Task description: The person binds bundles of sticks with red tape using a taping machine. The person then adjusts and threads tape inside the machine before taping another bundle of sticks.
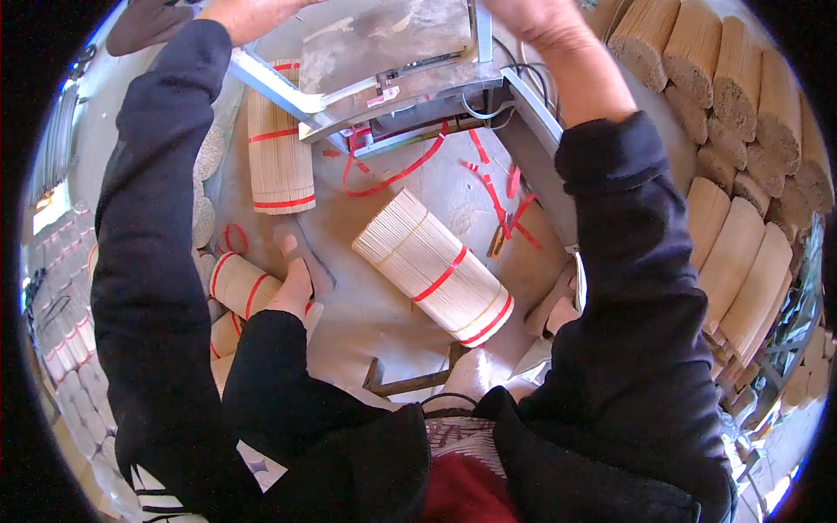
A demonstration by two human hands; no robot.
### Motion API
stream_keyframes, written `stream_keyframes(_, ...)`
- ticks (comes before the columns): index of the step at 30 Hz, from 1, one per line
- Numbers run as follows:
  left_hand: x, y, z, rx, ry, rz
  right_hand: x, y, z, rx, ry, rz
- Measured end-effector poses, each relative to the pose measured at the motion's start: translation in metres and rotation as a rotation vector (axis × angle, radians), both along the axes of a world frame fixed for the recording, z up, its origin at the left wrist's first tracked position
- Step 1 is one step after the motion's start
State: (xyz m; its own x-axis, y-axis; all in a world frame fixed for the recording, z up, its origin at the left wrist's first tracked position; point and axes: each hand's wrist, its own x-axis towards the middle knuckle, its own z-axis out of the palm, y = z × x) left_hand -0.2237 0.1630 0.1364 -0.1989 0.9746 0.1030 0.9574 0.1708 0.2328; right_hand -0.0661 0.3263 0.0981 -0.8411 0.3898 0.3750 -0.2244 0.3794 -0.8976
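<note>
Both my arms reach forward to the far edge of the picture. My left hand (pixel 255 16) shows only in part there, above the left corner of a low metal-framed machine (pixel 388 44) with a worn, flat top; its fingers are cut off. On the machine's right side is my right hand (pixel 542 19), its fingers also outside the picture. A bundle of thin wooden sticks (pixel 436 266), bound with red bands, lies slantwise on the floor between my legs and the machine. Another red-banded stick bundle (pixel 281 157) lies beside the machine's left leg.
Smaller banded bundles (pixel 244 286) lie by my left foot (pixel 295 275). Red strap scraps (pixel 493 196) litter the floor beneath the machine. Stacked stick bundles (pixel 732 78) line the right side. Cables (pixel 532 74) hang at the machine's right. A dark metal bar (pixel 405 383) sits near my lap.
</note>
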Motion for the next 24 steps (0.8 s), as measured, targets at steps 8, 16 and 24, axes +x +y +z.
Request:
stream_keyframes(8,0.025,-0.004,0.016,-0.149,-0.104,0.204,0.029,0.054,-0.182,-0.556,-0.835,-0.050)
stream_keyframes(16,0.011,-0.020,0.011,-0.100,-0.016,0.196,0.036,0.019,-0.139,-0.341,-0.911,0.211)
stream_keyframes(24,0.013,-0.021,0.000,-0.078,-0.009,0.194,0.045,0.028,-0.180,-0.213,-0.907,0.176)
